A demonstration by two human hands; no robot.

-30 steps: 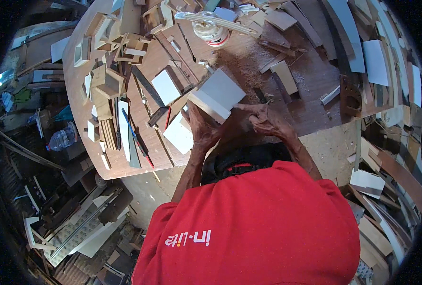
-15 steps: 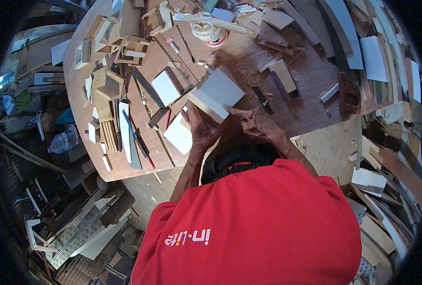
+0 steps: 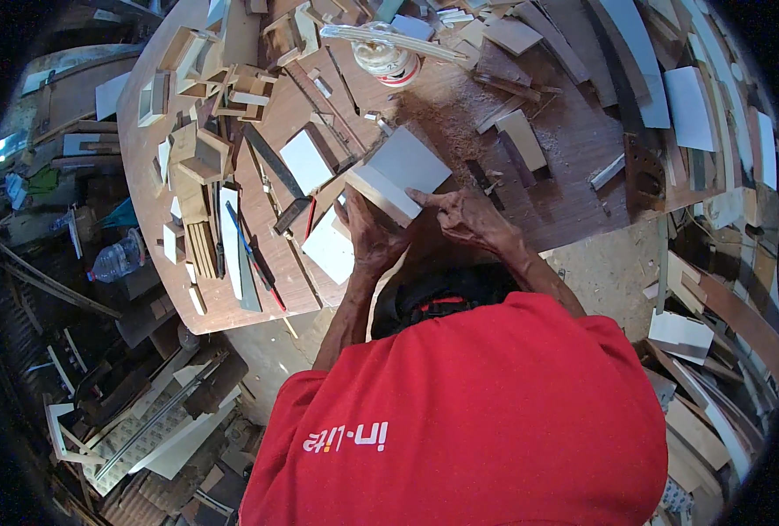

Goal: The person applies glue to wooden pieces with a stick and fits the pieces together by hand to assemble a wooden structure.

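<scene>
A white-faced wooden box point(image 3: 409, 164) with a pale strip along its near side rests tilted at the table's near edge. My left hand point(image 3: 374, 243) grips its near left end, with the thumb and fingers against the side. My right hand point(image 3: 475, 219) is at the near right corner. Its index finger reaches onto the white strip while the other fingers curl in beneath, partly hidden. Beside my left hand lie a white panel point(image 3: 330, 247) and a red pencil point(image 3: 311, 217). Farther left stands another white-topped piece point(image 3: 305, 163), next to a dark try square point(image 3: 273, 162).
The brown table point(image 3: 311, 294) bears several small wooden boxes point(image 3: 201, 153) at left, a jar point(image 3: 388, 63) with sticks across it at the back, and sawdust point(image 3: 446, 114). Offcuts point(image 3: 523, 140) and long boards crowd the right. Scrap wood covers the floor on both sides.
My right index finger has slid slightly left and away from me along the box's white strip. The box and my left hand have barely moved.
</scene>
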